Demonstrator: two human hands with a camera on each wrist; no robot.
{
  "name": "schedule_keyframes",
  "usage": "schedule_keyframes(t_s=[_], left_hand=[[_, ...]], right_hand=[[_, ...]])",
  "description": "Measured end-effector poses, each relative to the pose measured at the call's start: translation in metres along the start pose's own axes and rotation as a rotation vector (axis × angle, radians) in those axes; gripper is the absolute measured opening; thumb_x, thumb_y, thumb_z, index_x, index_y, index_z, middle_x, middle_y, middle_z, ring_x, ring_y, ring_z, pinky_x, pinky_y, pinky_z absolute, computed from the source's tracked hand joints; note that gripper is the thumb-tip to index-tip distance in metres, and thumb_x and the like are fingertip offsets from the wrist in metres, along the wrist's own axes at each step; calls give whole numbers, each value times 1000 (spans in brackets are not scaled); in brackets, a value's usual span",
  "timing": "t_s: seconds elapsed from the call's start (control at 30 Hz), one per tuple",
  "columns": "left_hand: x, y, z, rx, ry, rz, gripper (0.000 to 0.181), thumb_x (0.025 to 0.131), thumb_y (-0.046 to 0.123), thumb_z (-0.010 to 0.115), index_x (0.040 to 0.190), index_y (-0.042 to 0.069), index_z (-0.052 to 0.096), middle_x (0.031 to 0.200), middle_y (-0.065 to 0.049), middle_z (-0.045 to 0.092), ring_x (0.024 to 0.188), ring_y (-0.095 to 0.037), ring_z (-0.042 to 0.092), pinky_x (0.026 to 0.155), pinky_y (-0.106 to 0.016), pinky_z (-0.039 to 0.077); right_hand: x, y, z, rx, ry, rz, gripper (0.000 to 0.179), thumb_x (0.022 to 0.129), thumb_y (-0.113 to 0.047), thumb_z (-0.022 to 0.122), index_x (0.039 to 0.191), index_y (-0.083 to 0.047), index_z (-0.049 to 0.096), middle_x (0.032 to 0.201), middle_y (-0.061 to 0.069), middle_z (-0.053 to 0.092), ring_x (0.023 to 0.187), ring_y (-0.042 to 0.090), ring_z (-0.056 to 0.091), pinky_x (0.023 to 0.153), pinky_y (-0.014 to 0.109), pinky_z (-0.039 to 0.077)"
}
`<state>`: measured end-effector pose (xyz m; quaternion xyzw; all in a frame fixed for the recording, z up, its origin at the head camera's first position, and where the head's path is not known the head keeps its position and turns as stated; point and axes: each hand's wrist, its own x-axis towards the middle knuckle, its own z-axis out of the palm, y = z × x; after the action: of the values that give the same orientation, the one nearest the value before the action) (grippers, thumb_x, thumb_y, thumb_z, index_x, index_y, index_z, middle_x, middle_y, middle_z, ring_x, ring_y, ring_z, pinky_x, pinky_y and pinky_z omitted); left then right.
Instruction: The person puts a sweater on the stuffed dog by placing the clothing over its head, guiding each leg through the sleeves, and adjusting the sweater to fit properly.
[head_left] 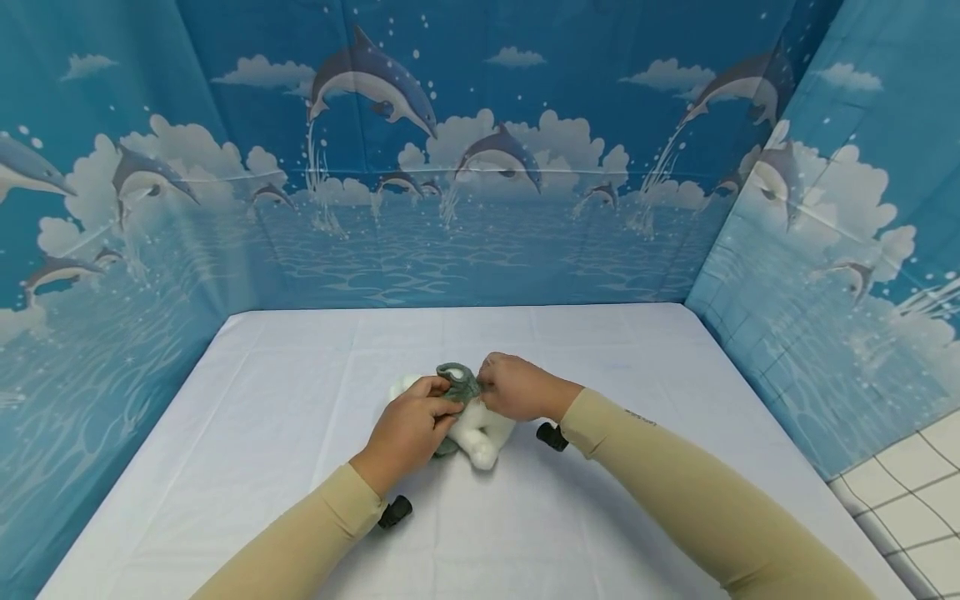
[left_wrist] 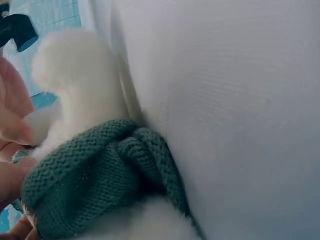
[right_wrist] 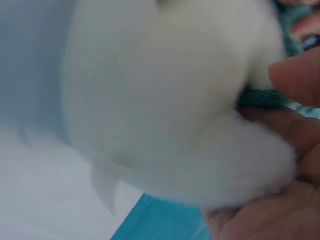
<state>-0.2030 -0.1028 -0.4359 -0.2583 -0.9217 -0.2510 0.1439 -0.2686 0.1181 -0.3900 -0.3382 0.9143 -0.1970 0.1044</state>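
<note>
A white plush toy (head_left: pixel 483 437) lies on the table in front of me, with a small green knitted sweater (head_left: pixel 463 381) bunched around part of it. My left hand (head_left: pixel 405 429) pinches the sweater's edge between thumb and fingers. On the other side, my right hand (head_left: pixel 525 387) has its fingers curled at the sweater's edge. The left wrist view shows the sweater (left_wrist: pixel 95 170) wrapped round the toy, a rounded white limb (left_wrist: pixel 82 75) sticking out past its band. In the right wrist view, the toy's blurred white body (right_wrist: pixel 165 100) hides most of the sweater, and right-hand fingers (right_wrist: pixel 270 220) lie against the fur.
A white cloth covers the table (head_left: pixel 300 467). Blue curtains printed with dolphins (head_left: pixel 480 242) stand along its back and both sides. A black wrist camera (head_left: pixel 395 512) sits under the left wrist, and another (head_left: pixel 552 436) under the right. Pale floor tiles (head_left: pixel 907 492) show at the right.
</note>
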Motion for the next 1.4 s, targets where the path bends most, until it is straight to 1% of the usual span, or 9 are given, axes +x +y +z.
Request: schedule_keyframes(t_s=[0.13,0.23,0.3,0.5,0.83,1.0,1.1,1.27,1.4], left_hand=[[0,1,0,4,6,16,17,95,14,80,111,11,84,133,-10,67,123,-24,70,99,-38,60],[-1,1,0,9,9,27,16,94,14,80,110,12,85,134,-10,67,123,-24,70,99,-39,60],[-1,1,-1,9,8,31,16,94,14,80,110,13,85,135,-9,66,124,-25,69,99,-40,60],[-2,0,0,13,0,32,16,94,15,81,110,14,85,135,-7,66,124,-26,68,98,-40,60],[-2,1,-1,27,-38,22,17,95,18,80,111,16,85,138,-6,64,123,-27,68,98,-41,60],[-2,1,-1,37,-48,22,16,95,17,80,111,15,85,138,-6,64,123,-26,68,98,-40,60],[-2,1,-2,51,-51,30,16,95,17,81,110,15,85,136,-6,65,123,-25,69,97,-38,61],[-1,4,-4,69,-79,29,14,95,17,80,108,15,85,134,-6,67,120,-24,70,96,-37,61],[1,6,-7,61,-122,9,14,96,18,79,109,16,85,134,-6,67,119,-24,70,96,-37,60]], right_hand=[[-1,-5,-13,103,107,44,33,106,-5,51,133,-3,70,128,13,68,111,25,65,90,40,55],[4,-13,-18,88,204,-10,25,108,-10,59,126,-11,76,126,6,70,116,25,65,97,41,55],[8,-18,-19,25,213,-61,19,106,-13,65,119,-14,79,121,3,70,117,24,64,100,40,54],[18,-31,-19,-126,104,-92,19,105,-19,68,119,-15,81,112,1,66,109,23,57,95,38,50],[22,-30,-24,-144,-5,33,30,103,-21,69,131,-12,76,119,5,67,110,24,56,95,40,49],[26,-28,-26,-135,-80,113,33,102,-24,72,132,-12,75,127,9,65,120,29,56,95,41,51],[30,-26,-27,-151,-123,109,27,101,-23,72,126,-13,78,124,6,70,114,25,60,98,41,51],[35,-22,-24,-115,-141,49,12,100,-17,71,106,-17,82,104,-3,72,87,15,59,79,34,49],[34,-21,-23,-83,-134,43,12,100,-16,72,106,-17,82,109,-1,69,94,15,61,80,33,53]])
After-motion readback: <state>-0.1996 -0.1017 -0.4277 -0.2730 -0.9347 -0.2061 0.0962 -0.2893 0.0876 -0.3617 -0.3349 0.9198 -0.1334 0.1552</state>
